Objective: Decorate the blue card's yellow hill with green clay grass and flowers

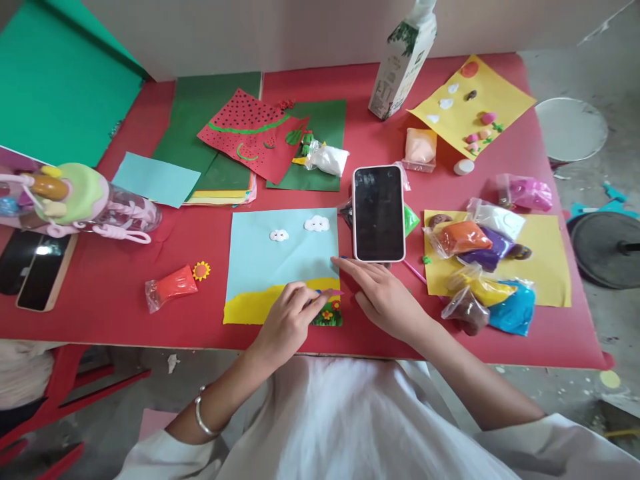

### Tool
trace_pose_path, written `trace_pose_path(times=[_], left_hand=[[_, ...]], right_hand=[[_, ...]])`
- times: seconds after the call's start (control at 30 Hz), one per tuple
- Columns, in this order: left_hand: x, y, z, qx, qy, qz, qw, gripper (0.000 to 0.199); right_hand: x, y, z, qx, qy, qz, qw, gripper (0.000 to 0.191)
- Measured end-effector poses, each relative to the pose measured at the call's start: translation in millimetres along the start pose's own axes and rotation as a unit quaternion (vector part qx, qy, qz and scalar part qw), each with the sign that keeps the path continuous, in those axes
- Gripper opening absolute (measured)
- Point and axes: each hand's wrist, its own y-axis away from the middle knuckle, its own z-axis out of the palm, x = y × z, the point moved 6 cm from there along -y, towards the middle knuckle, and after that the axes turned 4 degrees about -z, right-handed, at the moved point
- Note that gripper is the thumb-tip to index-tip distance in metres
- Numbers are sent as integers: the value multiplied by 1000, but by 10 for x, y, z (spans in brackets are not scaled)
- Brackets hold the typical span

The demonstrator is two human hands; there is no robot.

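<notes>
A light blue sheet point(255, 257) lies in front of me, with two white clay clouds point(317, 224) near its top and a yellow clay strip point(250, 305) along its bottom. Red and orange flowers on a green clay patch point(327, 316) fill its lower right corner. My left hand point(287, 317) rests over the strip, fingers pinched around a thin pink clay tool point(336, 293); most of the tool is hidden. Fingers stretched, my right hand point(387, 293) lies at the sheet's right edge, its index fingertip touching the paper. It holds nothing.
A phone point(379, 213) stands just beyond my right hand. Bagged clay point(465, 240) in several colours lies on yellow paper at right. Left are a red clay bag point(175, 288), a clay sunflower point(201, 271) and a bottle point(125, 210). A carton point(404, 63) stands at the back.
</notes>
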Motion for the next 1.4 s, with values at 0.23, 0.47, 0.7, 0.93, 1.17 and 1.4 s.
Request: trace_pose_path(times=[0.23, 0.47, 0.7, 0.93, 1.17, 1.4], left_hand=[[-34, 86, -52, 38, -45, -37, 998, 63], [-12, 20, 101, 21, -54, -7, 998, 60], [-8, 34, 111, -21, -34, -8, 999, 46], [49, 104, 96, -39, -60, -12, 997, 41], [67, 173, 87, -40, -92, -14, 995, 43], [11, 187, 6, -4, -39, -40, 998, 55]], right_hand=[[228, 184, -305, 136, 102, 146, 975, 47], [66, 108, -239, 111, 67, 75, 989, 58], [-107, 86, 97, 16, 80, -38, 996, 49], [-105, 85, 94, 21, 102, -36, 994, 43], [-102, 87, 92, 15, 97, -39, 994, 44], [-88, 95, 106, 8, 95, -29, 995, 46]])
